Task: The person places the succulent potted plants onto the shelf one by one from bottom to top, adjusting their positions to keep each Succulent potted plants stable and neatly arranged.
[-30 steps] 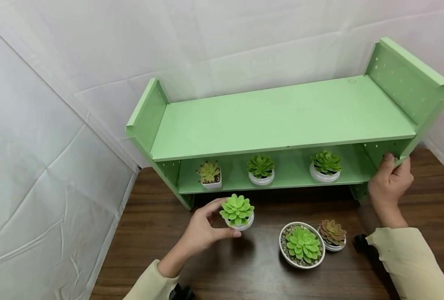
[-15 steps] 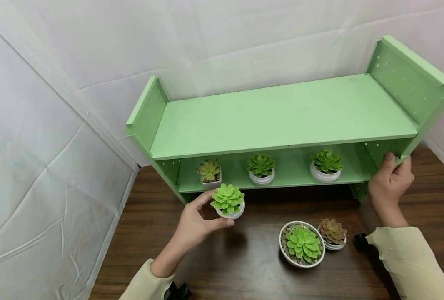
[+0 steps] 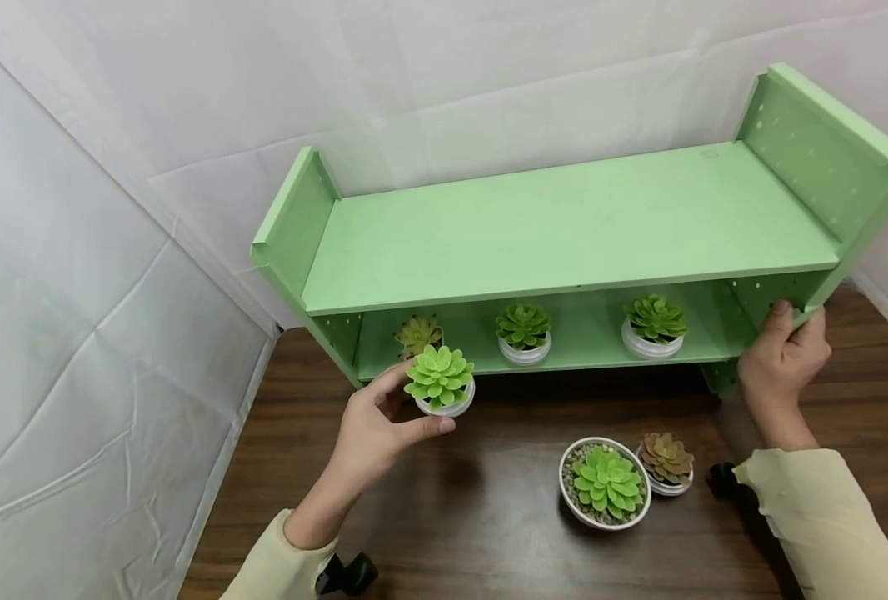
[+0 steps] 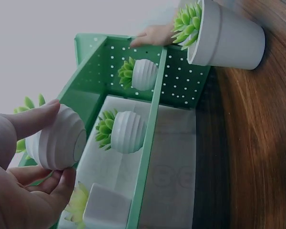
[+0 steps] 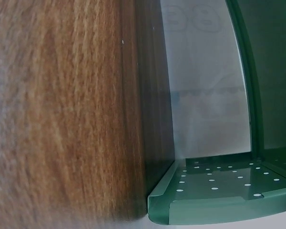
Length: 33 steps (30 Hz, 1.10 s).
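My left hand (image 3: pixel 365 433) holds a small green potted succulent (image 3: pixel 440 382) above the table, at the front left of the green two-tier shelf (image 3: pixel 571 229). Thumb and fingers pinch its round, ribbed white pot (image 4: pixel 62 138) from both sides, as the left wrist view shows. Just behind it, a yellowish succulent (image 3: pixel 416 332) stands on the lower tier, its square white pot mostly hidden in the head view. Further right on that tier are two green succulents, a middle one (image 3: pixel 524 329) and a right one (image 3: pixel 656 323). My right hand (image 3: pixel 781 367) grips the front edge of the shelf's right side panel (image 5: pixel 224 181).
On the brown wooden table (image 3: pixel 504 542), a larger green succulent in a white pot (image 3: pixel 607 483) stands beside a reddish succulent (image 3: pixel 666 460). White cloth (image 3: pixel 189 100) hangs behind the shelf and along the left.
My left hand has carried the succulent leftward and toward the shelf, where it now covers part of the yellowish one. The right hand keeps its grip on the side panel.
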Available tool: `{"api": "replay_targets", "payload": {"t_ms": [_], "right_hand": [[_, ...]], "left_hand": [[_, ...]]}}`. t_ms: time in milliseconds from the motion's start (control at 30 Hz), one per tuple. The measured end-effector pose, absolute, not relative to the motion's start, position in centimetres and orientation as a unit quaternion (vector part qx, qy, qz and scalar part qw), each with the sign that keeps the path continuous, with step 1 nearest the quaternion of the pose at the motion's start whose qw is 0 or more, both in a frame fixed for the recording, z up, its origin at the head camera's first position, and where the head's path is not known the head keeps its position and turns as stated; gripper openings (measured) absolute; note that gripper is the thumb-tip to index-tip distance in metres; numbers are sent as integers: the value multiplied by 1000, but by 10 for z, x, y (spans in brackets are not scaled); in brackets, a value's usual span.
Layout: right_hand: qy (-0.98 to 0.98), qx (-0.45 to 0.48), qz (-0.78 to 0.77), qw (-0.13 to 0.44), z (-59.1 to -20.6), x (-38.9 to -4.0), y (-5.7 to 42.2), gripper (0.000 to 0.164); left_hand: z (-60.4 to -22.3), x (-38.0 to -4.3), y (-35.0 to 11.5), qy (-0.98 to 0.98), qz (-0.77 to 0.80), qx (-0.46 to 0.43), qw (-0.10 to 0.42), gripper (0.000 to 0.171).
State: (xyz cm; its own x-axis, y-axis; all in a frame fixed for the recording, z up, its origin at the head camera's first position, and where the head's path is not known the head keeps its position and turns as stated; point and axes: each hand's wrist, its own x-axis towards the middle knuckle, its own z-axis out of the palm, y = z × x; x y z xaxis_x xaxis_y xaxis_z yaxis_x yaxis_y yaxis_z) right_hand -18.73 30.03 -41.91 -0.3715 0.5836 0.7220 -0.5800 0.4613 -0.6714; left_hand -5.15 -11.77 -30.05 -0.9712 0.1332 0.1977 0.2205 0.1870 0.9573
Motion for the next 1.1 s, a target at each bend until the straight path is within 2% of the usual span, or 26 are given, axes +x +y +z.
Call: {"api": "replay_targets", "payload": {"t_ms": [333,767,1100], "right_hand": [[-647,-1,517,560,-420,-189,300,16],[-643,-5,518,564,-418,-187,300,16],[-644,0,521,561,-418,-187,300,16]], "left_hand": [[-288,-49,-118,-774,-620,-122,50,63],[-277,-53,-127,-753,-650,-98,34,59],[-278,-64,-136,-750,-636,-160,85,58]]}}
